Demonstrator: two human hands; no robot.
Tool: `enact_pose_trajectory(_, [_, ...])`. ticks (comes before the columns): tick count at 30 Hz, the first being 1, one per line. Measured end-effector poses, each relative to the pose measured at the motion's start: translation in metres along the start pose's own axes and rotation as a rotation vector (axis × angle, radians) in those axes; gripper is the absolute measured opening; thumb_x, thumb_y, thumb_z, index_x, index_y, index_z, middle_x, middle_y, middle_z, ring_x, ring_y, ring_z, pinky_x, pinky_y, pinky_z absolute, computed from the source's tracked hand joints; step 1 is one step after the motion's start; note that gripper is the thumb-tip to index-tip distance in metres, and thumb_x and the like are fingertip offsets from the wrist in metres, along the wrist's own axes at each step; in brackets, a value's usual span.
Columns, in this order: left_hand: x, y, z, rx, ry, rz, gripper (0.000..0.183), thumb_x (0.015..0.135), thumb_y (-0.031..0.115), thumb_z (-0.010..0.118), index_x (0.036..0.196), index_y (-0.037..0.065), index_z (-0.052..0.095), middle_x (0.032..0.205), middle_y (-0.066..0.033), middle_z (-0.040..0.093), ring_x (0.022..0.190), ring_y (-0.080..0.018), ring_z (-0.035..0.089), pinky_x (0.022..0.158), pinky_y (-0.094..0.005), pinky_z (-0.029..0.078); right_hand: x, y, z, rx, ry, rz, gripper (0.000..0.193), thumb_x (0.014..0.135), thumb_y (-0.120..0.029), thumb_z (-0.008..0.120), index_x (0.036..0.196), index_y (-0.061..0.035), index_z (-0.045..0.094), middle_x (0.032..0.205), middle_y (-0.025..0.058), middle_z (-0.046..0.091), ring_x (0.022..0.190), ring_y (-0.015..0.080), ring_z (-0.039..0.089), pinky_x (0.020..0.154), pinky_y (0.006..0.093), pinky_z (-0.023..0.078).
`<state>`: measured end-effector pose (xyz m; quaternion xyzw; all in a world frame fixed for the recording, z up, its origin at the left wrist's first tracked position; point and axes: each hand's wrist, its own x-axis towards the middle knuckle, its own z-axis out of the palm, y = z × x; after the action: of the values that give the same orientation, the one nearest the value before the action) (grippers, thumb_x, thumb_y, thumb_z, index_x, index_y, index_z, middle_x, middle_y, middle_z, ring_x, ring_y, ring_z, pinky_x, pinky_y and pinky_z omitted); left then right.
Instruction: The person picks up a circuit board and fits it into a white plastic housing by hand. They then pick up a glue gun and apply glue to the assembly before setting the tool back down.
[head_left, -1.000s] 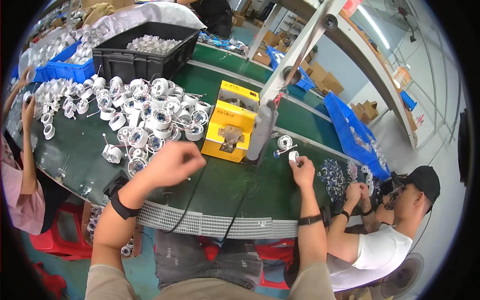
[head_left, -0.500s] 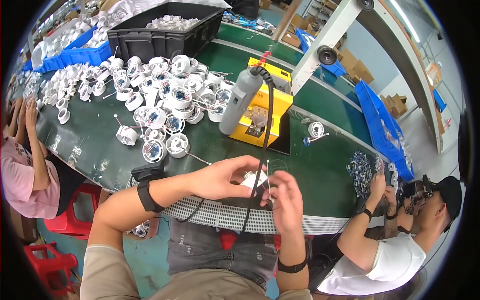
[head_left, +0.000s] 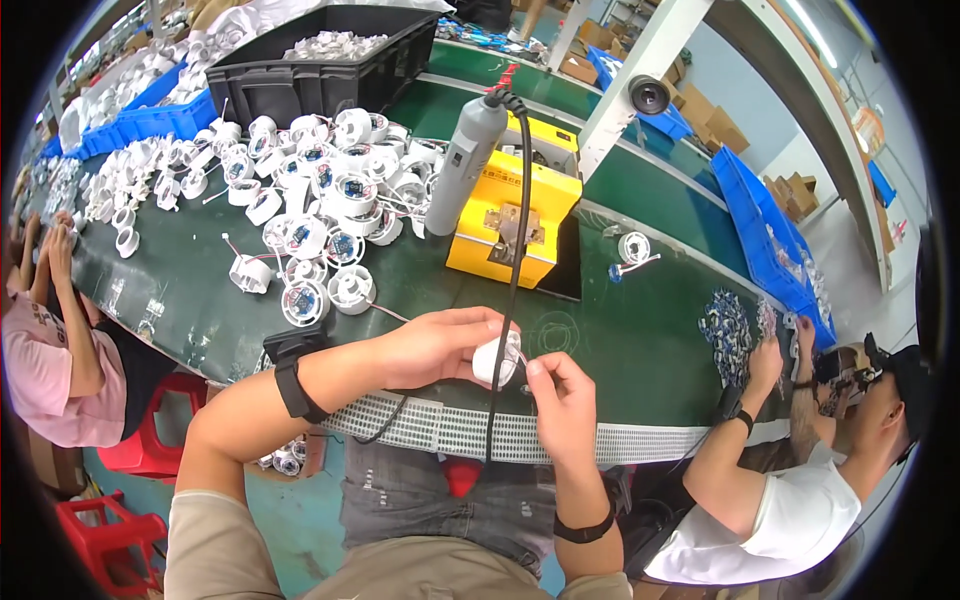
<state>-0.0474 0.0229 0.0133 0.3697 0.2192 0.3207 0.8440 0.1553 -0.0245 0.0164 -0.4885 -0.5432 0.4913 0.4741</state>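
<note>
In front of me, my left hand [head_left: 430, 350] grips a small white round plastic housing [head_left: 492, 362] by its side. My right hand [head_left: 566, 400] is closed in a pinch just right of it, on a thin wire [head_left: 521, 354] that comes out of the housing. A black cable [head_left: 517, 240] hangs down past the housing and hides part of it. Left of my hands lie many similar white housings [head_left: 352, 192], several with blue circuit boards and wires.
A grey cylindrical electric screwdriver [head_left: 465, 165] hangs beside a yellow box-shaped machine [head_left: 510, 225]. One housing [head_left: 633, 248] lies apart at right. A black bin [head_left: 320, 80] and blue trays [head_left: 770, 250] border the green table [head_left: 640, 350]. Co-workers sit on both sides.
The housing has been turned, so its rounded white side now shows. My right hand has come up from below to pinch at its wire. My view has shifted slightly.
</note>
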Motion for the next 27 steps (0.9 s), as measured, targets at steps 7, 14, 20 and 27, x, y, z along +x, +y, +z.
enact_pose_trajectory(7, [0.001,0.002,0.005,-0.023,0.039,0.012,0.043,0.101,0.029,0.044,0.134,0.001,0.042,0.117,-0.0107,0.057,0.11,-0.0222,0.058,0.097,-0.0421,0.049,0.002,0.004,0.006,-0.374,0.101,-0.284,0.012,0.088,-0.007,0.061,0.079,0.0014,0.057,0.072,0.0046,0.054,0.068,0.0127,0.05,0.064,0.0254,0.04])
enact_pose_trajectory(14, [0.002,-0.001,0.004,-0.036,0.018,-0.006,0.047,0.101,0.029,0.043,0.139,0.002,0.038,0.124,-0.0114,0.056,0.115,-0.0223,0.057,0.101,-0.0429,0.046,-0.001,-0.004,0.015,-0.293,0.103,-0.406,0.012,0.087,-0.008,0.063,0.082,0.0019,0.058,0.072,0.0089,0.055,0.067,0.0183,0.054,0.063,0.0297,0.042])
enact_pose_trajectory(20, [0.002,-0.003,0.004,-0.038,0.0,0.009,0.045,0.101,0.024,0.043,0.141,0.004,0.038,0.126,-0.01,0.055,0.115,-0.0191,0.056,0.103,-0.04,0.044,0.002,0.0,0.015,-0.176,0.076,-0.041,0.012,0.089,-0.008,0.062,0.085,0.0029,0.06,0.076,0.0082,0.057,0.066,0.0142,0.056,0.061,0.027,0.044])
enact_pose_trajectory(27, [0.001,-0.006,0.01,0.017,0.028,0.026,0.042,0.101,0.02,0.044,0.14,0.004,0.041,0.124,-0.007,0.056,0.115,-0.0163,0.055,0.101,-0.0356,0.044,0.004,0.002,0.006,-0.271,-0.01,-0.186,0.013,0.089,-0.01,0.064,0.087,0.0025,0.062,0.075,0.0069,0.057,0.067,0.0131,0.059,0.061,0.0264,0.045])
